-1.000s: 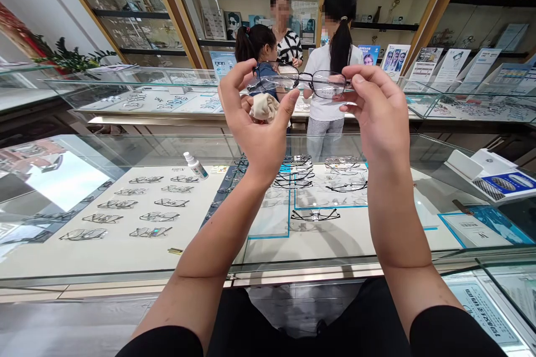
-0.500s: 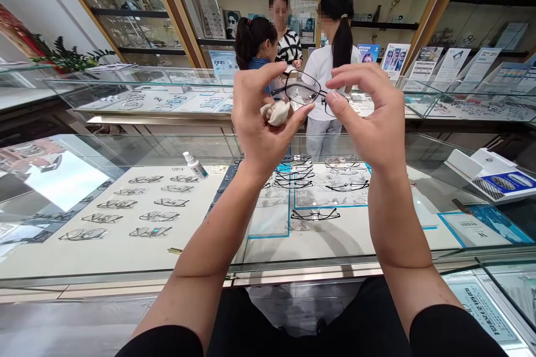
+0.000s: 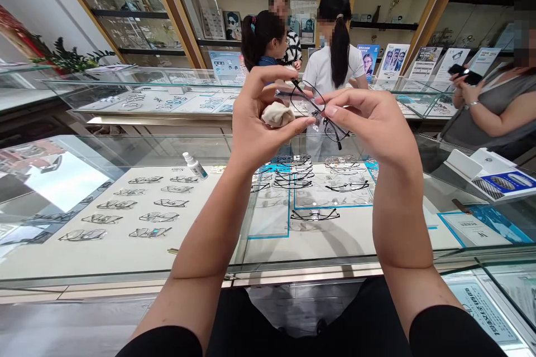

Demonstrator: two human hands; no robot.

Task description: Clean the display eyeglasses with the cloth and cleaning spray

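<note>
A pair of thin dark-framed eyeglasses (image 3: 309, 101) is held up above the glass counter, tilted, between both my hands. My left hand (image 3: 262, 117) grips one lens rim between thumb and fingers. A crumpled off-white cloth (image 3: 278, 115) is tucked in that same palm. My right hand (image 3: 368, 120) pinches the frame near its middle with thumb and forefinger. The second lens and a temple hang below the right fingertips. Under the glass beneath my hands, several dark eyeglass frames (image 3: 316, 215) lie in a column.
The glass display counter (image 3: 201, 268) spans the front. On the left stands a white spray bottle (image 3: 195, 165) near rows of glasses (image 3: 144, 216). A white and blue box (image 3: 498, 175) sits at right. Several people are beyond, one holding a phone (image 3: 465, 74).
The eyeglasses have turned to a steeper tilt, and my right hand has moved slightly down, its fingers closing nearer the frame's middle. A person with a phone has appeared at right.
</note>
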